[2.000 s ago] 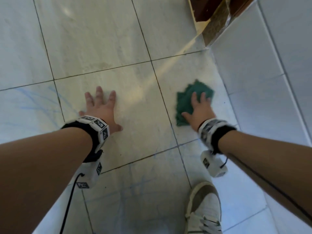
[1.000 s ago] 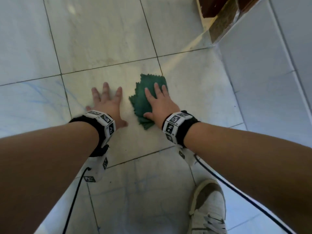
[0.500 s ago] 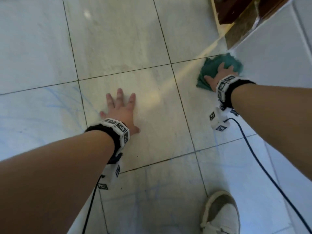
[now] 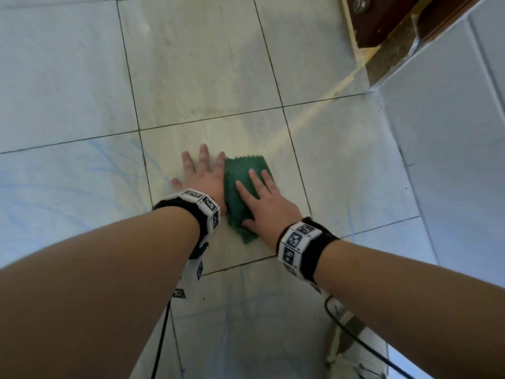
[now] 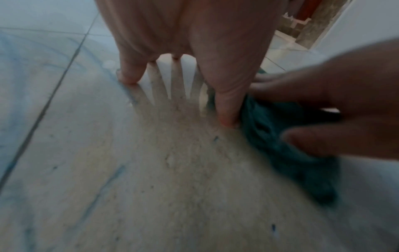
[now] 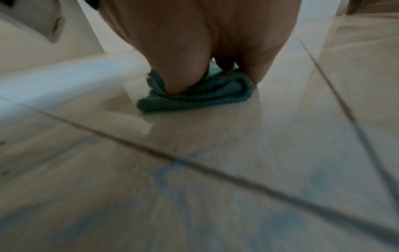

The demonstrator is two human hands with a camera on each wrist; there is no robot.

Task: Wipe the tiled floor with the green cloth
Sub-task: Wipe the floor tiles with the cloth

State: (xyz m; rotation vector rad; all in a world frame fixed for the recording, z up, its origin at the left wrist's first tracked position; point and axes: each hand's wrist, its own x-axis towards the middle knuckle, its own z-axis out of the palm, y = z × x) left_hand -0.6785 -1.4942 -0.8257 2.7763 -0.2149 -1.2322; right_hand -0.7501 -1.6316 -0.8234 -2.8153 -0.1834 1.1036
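Head view, cloth: crumpled dark green cloth (image 4: 240,184) lies on the pale glossy tiled floor (image 4: 196,64), pinned under the right hand (image 4: 269,205); its near part is covered by that palm.
Head view, right hand: fingers straight and a little apart, pressed flat on the cloth, thumb on its near corner.
Head view, left hand: left hand (image 4: 203,176) lies flat on the tile just beside the cloth, fingers spread; its thumb is hidden behind the wrist band (image 4: 199,203) with black-and-white markers.
Head view, edges: dark wooden door frame (image 4: 388,20) is cut off at the top right; a white shoe (image 4: 355,348) is cut off at the bottom.
Left wrist view: blurred; spread fingers (image 5: 129,75) touch the floor, thumb against the cloth (image 5: 287,153), right hand (image 5: 345,102) on top.
Right wrist view: blurred; thumb and fingers (image 6: 257,69) press into the folded cloth (image 6: 200,95); fingertips are hidden behind the palm. Faint blue streaks (image 6: 168,172) mark the nearer tile.
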